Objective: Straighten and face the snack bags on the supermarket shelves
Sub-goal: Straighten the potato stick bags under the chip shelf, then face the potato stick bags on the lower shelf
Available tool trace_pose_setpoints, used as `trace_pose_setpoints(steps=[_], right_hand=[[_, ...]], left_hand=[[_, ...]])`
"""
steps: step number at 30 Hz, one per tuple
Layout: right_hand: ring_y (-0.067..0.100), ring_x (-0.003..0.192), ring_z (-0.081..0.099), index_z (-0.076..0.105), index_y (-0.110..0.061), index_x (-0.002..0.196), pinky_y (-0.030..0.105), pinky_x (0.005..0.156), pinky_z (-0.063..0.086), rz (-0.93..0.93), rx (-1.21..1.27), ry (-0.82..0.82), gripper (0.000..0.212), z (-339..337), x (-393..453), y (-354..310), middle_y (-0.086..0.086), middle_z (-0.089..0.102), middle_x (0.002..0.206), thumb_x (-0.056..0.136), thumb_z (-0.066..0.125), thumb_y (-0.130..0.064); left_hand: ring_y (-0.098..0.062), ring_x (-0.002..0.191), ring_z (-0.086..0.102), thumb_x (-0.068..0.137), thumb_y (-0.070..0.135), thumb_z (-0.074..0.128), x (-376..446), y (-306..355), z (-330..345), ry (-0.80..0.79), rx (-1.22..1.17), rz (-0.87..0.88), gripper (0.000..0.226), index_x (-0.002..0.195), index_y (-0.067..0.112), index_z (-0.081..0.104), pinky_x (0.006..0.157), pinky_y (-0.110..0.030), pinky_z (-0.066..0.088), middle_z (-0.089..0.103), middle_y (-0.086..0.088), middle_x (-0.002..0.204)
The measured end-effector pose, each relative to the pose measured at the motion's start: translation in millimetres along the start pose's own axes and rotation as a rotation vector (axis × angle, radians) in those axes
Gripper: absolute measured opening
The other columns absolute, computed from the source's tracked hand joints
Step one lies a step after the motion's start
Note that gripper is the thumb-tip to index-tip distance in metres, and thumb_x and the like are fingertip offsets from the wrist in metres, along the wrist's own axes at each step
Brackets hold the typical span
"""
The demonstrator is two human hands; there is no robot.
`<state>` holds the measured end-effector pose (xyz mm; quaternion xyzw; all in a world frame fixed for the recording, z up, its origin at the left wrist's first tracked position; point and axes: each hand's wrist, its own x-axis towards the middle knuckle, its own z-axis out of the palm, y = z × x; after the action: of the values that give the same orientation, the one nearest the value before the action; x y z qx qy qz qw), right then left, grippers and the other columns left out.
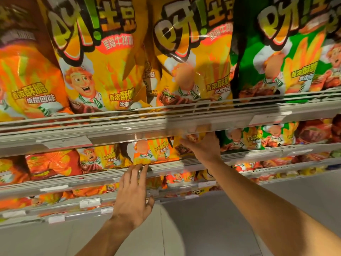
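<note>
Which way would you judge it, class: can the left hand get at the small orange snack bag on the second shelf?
Probably yes. The left hand is open, fingertips at the shelf rail just below the small orange snack bag, with nothing between them.

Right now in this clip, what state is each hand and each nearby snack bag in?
Left hand: open, straight fingertips at the front rail of the second shelf.
Right hand: reaches under the top shelf, fingers on a yellow snack bag; grip unclear.
Small orange snack bag: upright, facing forward, untouched.
Large yellow snack bag above: upright, facing forward.
</note>
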<state>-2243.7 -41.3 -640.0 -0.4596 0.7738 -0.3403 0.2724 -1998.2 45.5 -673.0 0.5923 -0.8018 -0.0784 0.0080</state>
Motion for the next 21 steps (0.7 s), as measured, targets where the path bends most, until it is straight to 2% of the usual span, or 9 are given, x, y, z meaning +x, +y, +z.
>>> trace_pose_setpoints(steps=[3,6,12,16,19,21], right_hand=[[0.034,0.125,0.057,0.041,-0.01,0.142,0.043,0.099,0.051,-0.004,-0.108,0.04,0.107,-3.1,2.7,9.5,0.013,0.058,0.138,0.062,0.086,-0.065],[0.037,0.128,0.054,0.032,-0.011,0.147,0.046,0.102,0.049,-0.033,-0.104,0.076,0.114,-1.5,-0.5,16.9,0.015,0.054,0.143,0.062,0.088,-0.061],[0.04,0.124,0.056,0.032,-0.01,0.143,0.049,0.095,0.053,-0.031,-0.149,0.054,0.111,1.6,-5.9,26.6,0.016,0.054,0.14,0.063,0.084,-0.066],[0.037,0.131,0.045,0.031,-0.003,0.148,0.05,0.106,0.045,-0.101,-0.18,0.047,0.113,-6.6,-17.5,33.2,0.019,0.046,0.142,0.069,0.082,-0.064],[0.036,0.134,0.039,0.032,-0.004,0.152,0.05,0.11,0.042,-0.189,-0.118,0.176,0.097,-12.0,-49.8,35.2,0.019,0.041,0.145,0.081,0.079,-0.051],[0.038,0.133,0.042,0.043,-0.001,0.144,0.056,0.11,0.041,-0.285,-0.12,0.291,0.072,-9.4,-74.3,33.4,0.02,0.046,0.142,0.091,0.074,-0.039]], left_hand=[[-0.026,0.146,0.014,0.087,0.056,0.052,0.6,-0.6,1.1,-0.001,-0.016,-0.014,0.094,0.158,0.017,0.005,0.122,-0.04,0.02,0.016,-0.004,0.156],[-0.026,0.147,0.013,0.086,0.057,0.054,0.8,1.1,3.4,-0.005,-0.016,-0.029,0.096,0.158,0.017,0.005,0.123,-0.04,0.019,0.017,-0.005,0.157],[-0.027,0.148,0.008,0.083,0.059,0.057,1.3,3.9,4.9,-0.017,0.0,-0.05,0.102,0.158,0.016,0.002,0.123,-0.037,0.016,0.014,-0.004,0.158],[-0.026,0.151,0.002,0.084,0.052,0.061,-2.7,1.6,1.1,-0.039,-0.075,-0.027,0.103,0.158,0.02,-0.004,0.123,-0.037,0.019,0.006,-0.002,0.161],[-0.02,0.151,0.004,0.087,0.042,0.063,-13.6,-6.8,-8.1,-0.024,-0.169,0.01,0.096,0.158,0.022,0.002,0.123,-0.031,0.019,-0.001,0.004,0.162],[-0.018,0.147,0.018,0.086,0.035,0.065,-24.5,-17.3,-15.8,0.035,-0.244,0.005,0.084,0.155,0.02,0.019,0.119,-0.027,0.027,0.009,0.005,0.159]])
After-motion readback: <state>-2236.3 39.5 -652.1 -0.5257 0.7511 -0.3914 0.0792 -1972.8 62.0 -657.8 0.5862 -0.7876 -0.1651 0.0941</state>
